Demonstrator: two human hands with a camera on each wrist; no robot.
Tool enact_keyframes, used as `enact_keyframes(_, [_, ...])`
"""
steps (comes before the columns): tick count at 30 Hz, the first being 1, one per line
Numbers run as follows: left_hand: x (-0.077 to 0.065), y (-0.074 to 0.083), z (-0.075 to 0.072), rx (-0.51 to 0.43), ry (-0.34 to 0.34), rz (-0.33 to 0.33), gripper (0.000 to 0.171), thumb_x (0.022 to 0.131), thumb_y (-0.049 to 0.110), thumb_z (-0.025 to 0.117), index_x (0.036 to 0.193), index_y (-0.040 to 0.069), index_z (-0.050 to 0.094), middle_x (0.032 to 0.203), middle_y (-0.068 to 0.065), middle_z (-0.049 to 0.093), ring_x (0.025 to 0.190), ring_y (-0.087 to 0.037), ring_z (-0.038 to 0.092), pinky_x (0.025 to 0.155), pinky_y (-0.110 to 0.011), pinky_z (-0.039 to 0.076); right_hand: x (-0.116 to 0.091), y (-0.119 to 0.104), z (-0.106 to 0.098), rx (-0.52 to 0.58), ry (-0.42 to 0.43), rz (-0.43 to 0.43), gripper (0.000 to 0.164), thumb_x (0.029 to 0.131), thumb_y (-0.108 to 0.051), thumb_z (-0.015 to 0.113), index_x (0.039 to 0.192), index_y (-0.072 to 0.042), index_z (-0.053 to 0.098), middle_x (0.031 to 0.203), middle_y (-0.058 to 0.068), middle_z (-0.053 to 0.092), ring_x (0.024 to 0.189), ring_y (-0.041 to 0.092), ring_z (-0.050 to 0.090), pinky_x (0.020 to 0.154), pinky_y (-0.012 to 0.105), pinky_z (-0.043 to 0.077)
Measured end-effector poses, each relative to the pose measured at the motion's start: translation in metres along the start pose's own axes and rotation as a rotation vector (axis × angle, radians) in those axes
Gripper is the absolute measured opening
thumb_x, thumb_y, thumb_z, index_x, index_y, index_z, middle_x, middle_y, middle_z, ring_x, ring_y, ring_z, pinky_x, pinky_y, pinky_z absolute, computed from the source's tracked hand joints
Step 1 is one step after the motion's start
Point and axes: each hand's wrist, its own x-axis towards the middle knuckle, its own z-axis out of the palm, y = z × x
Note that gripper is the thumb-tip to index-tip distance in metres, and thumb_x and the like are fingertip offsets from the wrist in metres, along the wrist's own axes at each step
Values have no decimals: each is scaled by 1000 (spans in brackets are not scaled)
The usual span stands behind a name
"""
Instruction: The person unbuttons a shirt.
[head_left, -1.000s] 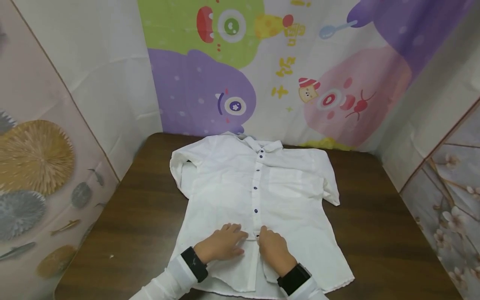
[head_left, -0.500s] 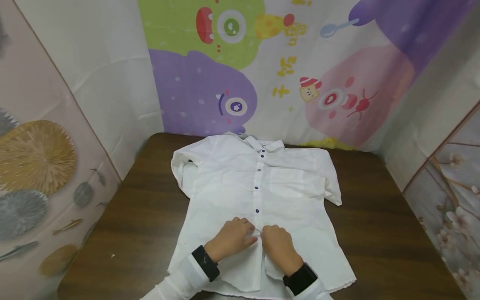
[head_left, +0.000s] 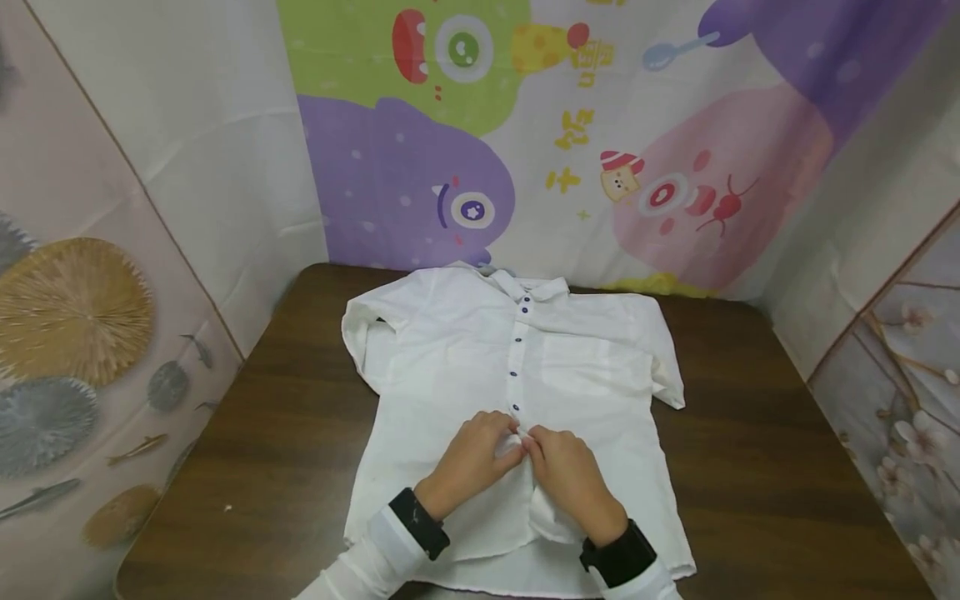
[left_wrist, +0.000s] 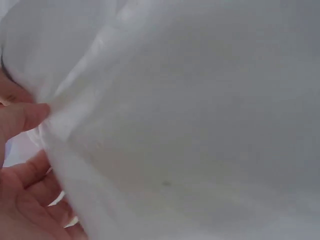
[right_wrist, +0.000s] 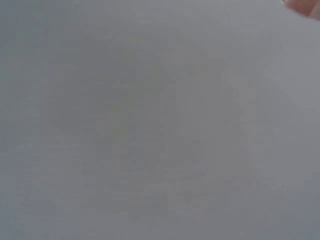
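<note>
**White shirt (head_left: 442, 367), two hands pinching the front, and I can see a few ways it goes sideways**

So I'm standing here watching. The shirt lies buttons-up on a brown table (head_left: 247, 467), collar (head_left: 551, 290) at the end away from the person. A cartoon sheet (head_left: 420, 175) hangs behind the shirt.

The left hand (head_left: 465, 462) has its thumb and fingers pinched on the shirt's front edge, just below the lowest button (head_left: 516, 407) I can spot. The right hand (head_left: 572, 479) is right beside it on the shirt's front, fingers curled in, and it looks to be nipping the same edge. The tips are tucked in, so I can't tell how much cloth each one's got.

My worry: those are tiny pinches. If one slips, the edge drops and the two front sides probably end up crooked. The hands also cover the exact spot, so a fumble there would be easy to miss. And the shirt's lower front is puffed up above the back hem (head_left: 525, 575); a hard tug could crease it, or drag the whole shirt along, since I see nothing weighing it down.
</note>
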Motion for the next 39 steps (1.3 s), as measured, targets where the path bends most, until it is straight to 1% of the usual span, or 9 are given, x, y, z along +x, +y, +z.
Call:
enact_keyframes(2, [1,1,-1,-11,47,13,22,84,29,67,94,9,65,91,-2,67,84,-17,55,74,-32,46,1,0,-3,36,-3,0,12,89,-12,59,79,-6,63,65,6,63,57,17,57,51,29,41])
enact_keyframes(5, [4,2,-4,-10,106,11,19,82,30,69,88,12,66,88,-1,68,84,-18,55,75,-34,45,3,0,-8,97,-2,33,12,90,-12,57,85,-6,66,69,5,65,58,13,55,53,28,42])
enact_keyframes(8, [8,2,-5,-35,133,6,19,82,33,69,84,14,66,86,1,68,86,-18,55,75,-35,43,4,2,-12,167,2,79,14,92,-14,56,92,-6,68,76,5,68,60,9,52,56,26,42])
enact_keyframes(11, [12,2,-7,-82,148,12,17,82,32,68,81,16,67,83,3,67,87,-16,56,75,-34,43,4,5,-13,245,24,114,17,92,-16,56,95,-7,69,85,6,70,67,11,56,61,28,45])
enact_keyframes(14, [14,3,-11,-119,149,18,14,83,31,68,81,17,69,83,4,68,82,-13,55,73,-31,42,5,8,-14,331,54,140,17,92,-18,57,93,-7,71,90,6,71,75,13,62,66,28,48])
enact_keyframes(18, [18,6,-15,-125,150,35,13,83,29,67,84,16,70,85,4,69,76,-11,53,70,-28,40,7,11,-17,395,102,150,18,90,-21,60,91,-7,71,87,5,71,74,13,61,64,25,47])
enact_keyframes(21, [20,7,-17,-120,153,54,13,84,27,66,86,15,70,84,3,69,75,-11,52,69,-27,39,8,13,-18,413,132,162,19,89,-23,61,90,-7,72,86,5,71,75,14,62,66,25,48])
enact_keyframes(30, [22,11,-23,-131,119,87,14,87,21,62,90,10,70,82,0,67,76,-14,52,71,-28,38,10,15,-19,475,179,224,18,85,-24,66,91,-9,72,89,5,71,85,17,65,76,31,51])
enact_keyframes(39, [23,13,-23,-153,120,143,14,89,20,60,90,9,69,84,-1,67,76,-15,52,71,-28,38,16,14,-17,500,206,255,19,87,-26,64,89,-8,71,84,4,67,79,13,60,71,23,47])
